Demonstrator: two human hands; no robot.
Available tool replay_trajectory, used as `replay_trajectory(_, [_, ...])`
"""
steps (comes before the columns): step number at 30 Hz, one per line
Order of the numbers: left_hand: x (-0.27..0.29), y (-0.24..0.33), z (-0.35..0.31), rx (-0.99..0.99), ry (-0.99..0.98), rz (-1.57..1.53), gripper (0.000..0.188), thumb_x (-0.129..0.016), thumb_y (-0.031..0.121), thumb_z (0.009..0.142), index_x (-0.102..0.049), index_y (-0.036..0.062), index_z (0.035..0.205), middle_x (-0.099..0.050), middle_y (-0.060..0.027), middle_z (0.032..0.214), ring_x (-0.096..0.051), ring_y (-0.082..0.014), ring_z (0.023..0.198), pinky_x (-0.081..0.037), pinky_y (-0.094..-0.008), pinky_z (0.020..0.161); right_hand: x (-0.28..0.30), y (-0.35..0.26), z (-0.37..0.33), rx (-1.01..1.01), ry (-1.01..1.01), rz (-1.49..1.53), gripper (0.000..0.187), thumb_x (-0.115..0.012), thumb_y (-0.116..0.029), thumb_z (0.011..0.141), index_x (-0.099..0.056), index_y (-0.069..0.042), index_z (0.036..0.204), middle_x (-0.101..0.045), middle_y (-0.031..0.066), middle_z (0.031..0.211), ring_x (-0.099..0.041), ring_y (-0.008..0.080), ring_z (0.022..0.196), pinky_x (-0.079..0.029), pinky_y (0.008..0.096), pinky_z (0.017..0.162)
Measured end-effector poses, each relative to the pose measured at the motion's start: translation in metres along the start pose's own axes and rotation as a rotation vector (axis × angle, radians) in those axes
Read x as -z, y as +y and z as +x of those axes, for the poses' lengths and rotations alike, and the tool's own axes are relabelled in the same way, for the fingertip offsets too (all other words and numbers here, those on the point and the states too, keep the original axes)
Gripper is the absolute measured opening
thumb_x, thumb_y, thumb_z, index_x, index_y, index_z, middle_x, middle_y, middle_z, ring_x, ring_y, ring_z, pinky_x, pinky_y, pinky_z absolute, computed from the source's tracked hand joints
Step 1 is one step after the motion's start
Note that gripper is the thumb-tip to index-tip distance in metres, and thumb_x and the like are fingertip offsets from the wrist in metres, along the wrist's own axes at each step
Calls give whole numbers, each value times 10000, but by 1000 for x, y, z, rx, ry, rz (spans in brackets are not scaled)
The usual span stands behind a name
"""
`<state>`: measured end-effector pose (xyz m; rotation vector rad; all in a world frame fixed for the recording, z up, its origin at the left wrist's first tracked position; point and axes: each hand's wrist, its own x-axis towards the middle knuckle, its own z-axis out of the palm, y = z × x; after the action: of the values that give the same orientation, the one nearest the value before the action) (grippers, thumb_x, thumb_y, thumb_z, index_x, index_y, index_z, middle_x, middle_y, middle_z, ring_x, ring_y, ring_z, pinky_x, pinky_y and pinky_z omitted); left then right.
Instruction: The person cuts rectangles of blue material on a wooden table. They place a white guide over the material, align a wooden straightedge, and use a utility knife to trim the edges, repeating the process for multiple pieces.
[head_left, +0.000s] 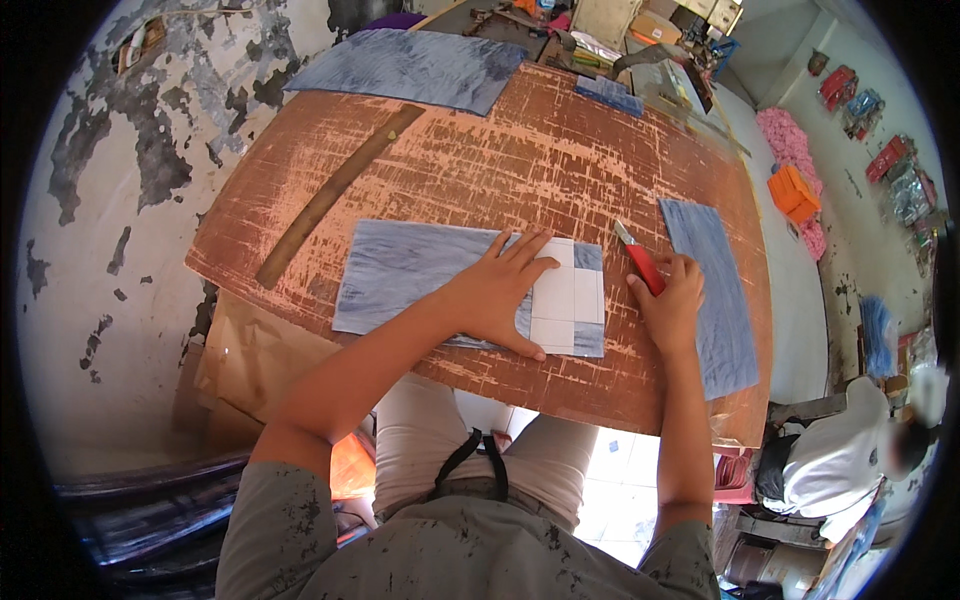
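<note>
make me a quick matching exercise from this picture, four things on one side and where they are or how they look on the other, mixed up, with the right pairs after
Things
1. left hand
2. red cutter
3. white lined piece
4. long brown strip

Places or states
A. lying on the left part of the table
B. held in the right hand
C. spread, thumb and fingers apart
D. over the right end of a blue sheet

Pairs: 1-C, 2-B, 3-D, 4-A

Tabletop [490, 170] offers passage beyond the central blue sheet [400, 270]; right hand [672, 305] and red cutter [645, 268] obstruct the gap toward the blue strip [718, 300].
</note>
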<state>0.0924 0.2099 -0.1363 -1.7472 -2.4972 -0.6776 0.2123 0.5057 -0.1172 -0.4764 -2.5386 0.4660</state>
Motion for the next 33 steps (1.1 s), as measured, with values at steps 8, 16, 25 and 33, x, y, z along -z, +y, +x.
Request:
replay_trajectory(8, [-3, 0, -2, -15, 8, 7, 1284, -869, 796, 622, -440, -2, 1533, -233, -332, 1717, -200, -469, 1627, -106, -618, 1330, -2, -84, -48, 494, -312, 82, 544, -823, -276, 912, -664, -59, 1385, -609, 151, 1485, -551, 354, 1381, -451, 490, 1143])
replay_trajectory(16, [0, -1, -3, 7, -23, 25, 1294, -876, 783, 645, -404, 29, 1585, -186, -328, 1736, -196, -469, 1628, -132, -610, 1330, -7, -86, -53, 480, -318, -7, 504, -789, -331, 937, -684, -77, 1360, -622, 101, 1485, -558, 324, 1385, -452, 489, 1143])
replay_trajectory(25, [77, -61, -109, 511, 469, 10, 657, -790, 457, 952, -628, 42, 1436, -526, -242, 1583, -465, -421, 1493, -365, -510, 1250, -7, -89, -54, 410, -363, 1, 496, -756, -342, 970, -674, -98, 1394, -608, 90, 1520, -533, 321, 1423, -409, 511, 1195])
replay_trajectory(33, [121, -121, -239, 944, 495, 497, 483, -813, 341, 923, -717, 17, 1267, -662, -197, 1299, -629, -420, 1213, -511, -518, 1032, -8, -89, -56, 407, -344, 7, 495, -772, -320, 950, -683, -86, 1377, -614, 93, 1513, -537, 312, 1422, -421, 511, 1183])
